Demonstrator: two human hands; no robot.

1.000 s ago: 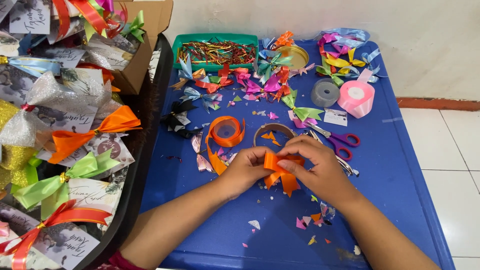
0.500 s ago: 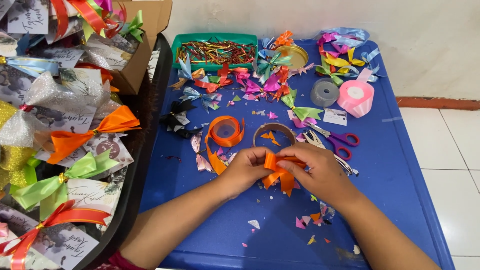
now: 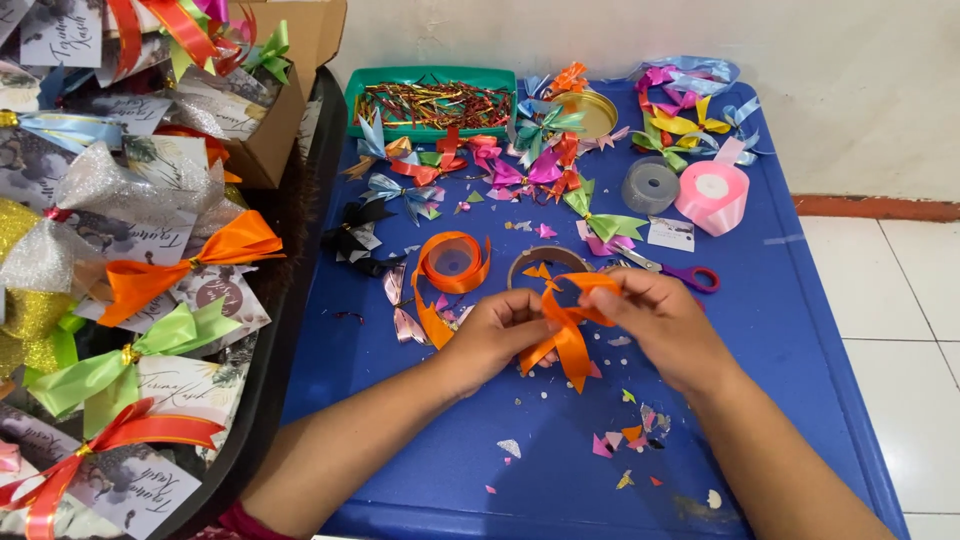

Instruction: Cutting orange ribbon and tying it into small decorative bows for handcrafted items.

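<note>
Head view, one item in work: orange ribbon bow [image 3: 565, 325], held just above the blue surface [image 3: 800, 330], directly in front of the orange ribbon roll [image 3: 452, 262]. My left hand [image 3: 495, 335] pinches its centre; my right hand [image 3: 660, 330] pinches the upper loop. Long axis runs from the loop, up toward the scissors [image 3: 675, 272], down to the tails pointing toward me. Advice: keep the centre pinched tight, loops even, before any tying.
</note>
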